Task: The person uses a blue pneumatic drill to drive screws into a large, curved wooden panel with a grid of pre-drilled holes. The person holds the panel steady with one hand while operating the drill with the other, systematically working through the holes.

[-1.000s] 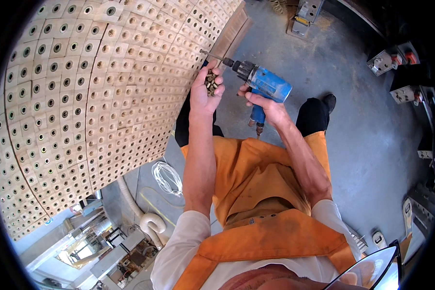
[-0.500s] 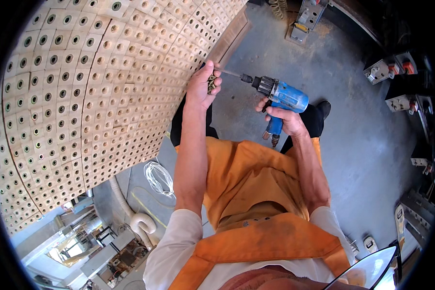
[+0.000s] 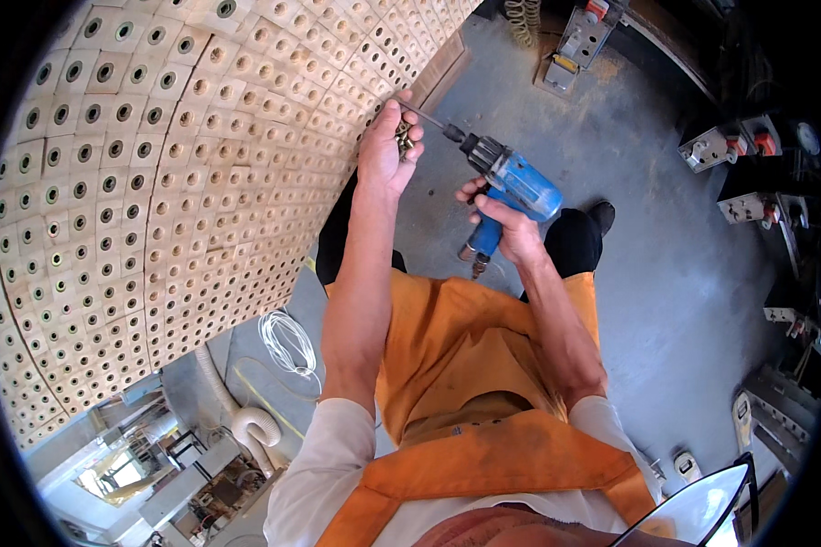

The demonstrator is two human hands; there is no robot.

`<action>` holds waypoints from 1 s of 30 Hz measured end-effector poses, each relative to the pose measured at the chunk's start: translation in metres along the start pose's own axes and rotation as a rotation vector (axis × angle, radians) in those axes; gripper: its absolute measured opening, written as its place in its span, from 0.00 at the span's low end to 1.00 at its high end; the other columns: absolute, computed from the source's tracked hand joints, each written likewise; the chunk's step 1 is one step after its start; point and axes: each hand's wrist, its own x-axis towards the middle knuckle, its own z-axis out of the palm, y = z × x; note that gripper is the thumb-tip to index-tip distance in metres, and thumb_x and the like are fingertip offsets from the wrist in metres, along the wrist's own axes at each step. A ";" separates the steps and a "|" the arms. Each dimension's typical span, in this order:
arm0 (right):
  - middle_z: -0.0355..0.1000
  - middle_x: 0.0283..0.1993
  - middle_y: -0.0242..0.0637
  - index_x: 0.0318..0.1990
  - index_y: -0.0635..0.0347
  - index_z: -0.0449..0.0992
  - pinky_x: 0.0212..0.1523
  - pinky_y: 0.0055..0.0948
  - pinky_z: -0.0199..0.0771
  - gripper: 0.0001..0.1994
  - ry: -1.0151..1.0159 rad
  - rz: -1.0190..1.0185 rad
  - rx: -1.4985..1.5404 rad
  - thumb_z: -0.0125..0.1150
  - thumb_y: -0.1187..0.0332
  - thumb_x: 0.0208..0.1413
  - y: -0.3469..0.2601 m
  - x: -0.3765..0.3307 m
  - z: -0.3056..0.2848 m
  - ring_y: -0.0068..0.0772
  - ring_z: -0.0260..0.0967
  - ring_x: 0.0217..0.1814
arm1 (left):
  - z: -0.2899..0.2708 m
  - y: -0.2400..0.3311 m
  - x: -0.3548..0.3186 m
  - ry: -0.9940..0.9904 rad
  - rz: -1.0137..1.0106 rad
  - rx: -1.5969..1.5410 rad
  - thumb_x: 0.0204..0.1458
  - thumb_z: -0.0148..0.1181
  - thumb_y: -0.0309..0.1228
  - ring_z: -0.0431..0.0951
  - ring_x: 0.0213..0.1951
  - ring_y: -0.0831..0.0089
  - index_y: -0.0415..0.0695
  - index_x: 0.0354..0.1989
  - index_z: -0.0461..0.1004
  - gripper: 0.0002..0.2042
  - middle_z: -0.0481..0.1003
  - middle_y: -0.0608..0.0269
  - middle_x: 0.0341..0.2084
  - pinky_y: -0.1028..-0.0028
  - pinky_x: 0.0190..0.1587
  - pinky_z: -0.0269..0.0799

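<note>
My right hand (image 3: pixel 511 223) is closed around the handle of a blue power driver (image 3: pixel 522 187) with a black front housing. Its long thin bit (image 3: pixel 421 113) points up and left to my left hand (image 3: pixel 388 150). Several small brass-coloured threaded inserts (image 3: pixel 403 137) lie in the curled fingers of that hand, whose fingertips are at the bit's end. Whether an insert sits on the tip is hidden by the fingers. Close by on the left stands a wall of stacked wooden blocks (image 3: pixel 246 137) with rows of round holes; many at the left have metal inserts in them.
A coil of white cord (image 3: pixel 287 342) lies on the grey floor (image 3: pixel 648 301), near a beige ribbed hose (image 3: pixel 254 427). Metal boxes with red parts (image 3: pixel 730 148) line the right side. At the top stands another metal fixture (image 3: pixel 575 46) beside a coiled hose (image 3: pixel 522 20).
The driver and my right hand have moved left and tilted, so the bit now slants more steeply upward. My left hand has risen slightly, still holding the inserts.
</note>
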 end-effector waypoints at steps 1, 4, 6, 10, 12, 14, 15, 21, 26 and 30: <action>0.75 0.43 0.38 0.46 0.61 0.71 0.37 0.27 0.73 0.13 -0.007 0.005 0.033 0.61 0.75 0.53 0.000 0.006 0.006 0.37 0.74 0.49 | -0.001 -0.001 0.002 0.007 0.015 -0.049 0.62 0.51 0.39 0.68 0.24 0.79 0.42 0.50 0.69 0.15 0.68 0.67 0.27 0.82 0.19 0.61; 0.74 0.42 0.38 0.46 0.61 0.71 0.37 0.27 0.73 0.12 0.001 0.017 0.042 0.60 0.75 0.53 0.003 0.012 0.003 0.37 0.74 0.49 | -0.004 -0.005 0.003 0.035 -0.013 -0.008 0.63 0.49 0.40 0.68 0.25 0.78 0.43 0.49 0.69 0.14 0.69 0.67 0.28 0.81 0.20 0.62; 0.74 0.42 0.38 0.46 0.62 0.71 0.37 0.27 0.73 0.13 0.000 0.015 0.007 0.59 0.75 0.53 -0.001 0.014 0.005 0.37 0.74 0.48 | -0.007 -0.006 0.001 0.028 -0.045 -0.082 0.63 0.49 0.38 0.69 0.25 0.78 0.43 0.48 0.69 0.13 0.69 0.67 0.28 0.81 0.20 0.62; 0.74 0.42 0.37 0.46 0.61 0.71 0.38 0.27 0.72 0.13 0.017 0.019 -0.081 0.59 0.75 0.52 -0.008 0.014 0.011 0.35 0.74 0.48 | -0.018 -0.007 -0.006 -0.058 -0.157 -0.114 0.62 0.50 0.35 0.69 0.26 0.77 0.43 0.47 0.68 0.11 0.70 0.66 0.29 0.81 0.20 0.62; 0.75 0.42 0.37 0.46 0.61 0.71 0.38 0.28 0.72 0.13 0.009 0.024 -0.104 0.59 0.74 0.52 -0.009 0.015 0.010 0.34 0.74 0.48 | -0.020 -0.012 -0.011 -0.041 -0.146 -0.097 0.61 0.50 0.35 0.69 0.26 0.76 0.42 0.47 0.68 0.11 0.70 0.66 0.29 0.81 0.20 0.62; 0.75 0.43 0.36 0.47 0.61 0.72 0.39 0.27 0.71 0.13 0.018 0.021 -0.129 0.59 0.74 0.53 -0.012 0.014 0.013 0.33 0.74 0.48 | -0.022 -0.015 -0.013 -0.034 -0.133 -0.094 0.61 0.51 0.34 0.70 0.26 0.76 0.42 0.46 0.68 0.10 0.70 0.65 0.30 0.81 0.19 0.62; 0.75 0.43 0.36 0.47 0.61 0.72 0.39 0.27 0.71 0.13 0.022 0.020 -0.142 0.59 0.74 0.53 -0.013 0.014 0.015 0.33 0.74 0.48 | -0.024 -0.015 -0.014 -0.034 -0.126 -0.099 0.61 0.51 0.34 0.70 0.26 0.76 0.42 0.45 0.69 0.10 0.71 0.65 0.30 0.81 0.19 0.62; 0.75 0.45 0.36 0.48 0.61 0.73 0.40 0.27 0.71 0.14 -0.009 0.016 -0.158 0.59 0.73 0.53 -0.014 0.016 0.014 0.32 0.74 0.49 | -0.025 -0.015 -0.019 0.035 -0.076 -0.074 0.60 0.53 0.33 0.70 0.26 0.76 0.43 0.43 0.71 0.08 0.72 0.65 0.30 0.81 0.19 0.61; 0.75 0.46 0.38 0.48 0.61 0.73 0.40 0.26 0.71 0.14 0.007 0.004 -0.141 0.60 0.73 0.53 -0.016 0.005 0.007 0.34 0.73 0.50 | -0.016 -0.003 -0.022 0.023 -0.043 -0.096 0.59 0.55 0.33 0.69 0.25 0.78 0.44 0.43 0.72 0.09 0.72 0.68 0.29 0.81 0.19 0.61; 0.74 0.46 0.41 0.48 0.62 0.73 0.39 0.25 0.72 0.15 -0.071 0.037 -0.141 0.62 0.73 0.52 -0.016 -0.011 -0.021 0.35 0.73 0.50 | -0.023 0.003 -0.017 0.003 -0.075 -0.167 0.58 0.56 0.37 0.68 0.23 0.81 0.44 0.42 0.72 0.10 0.70 0.71 0.26 0.83 0.17 0.60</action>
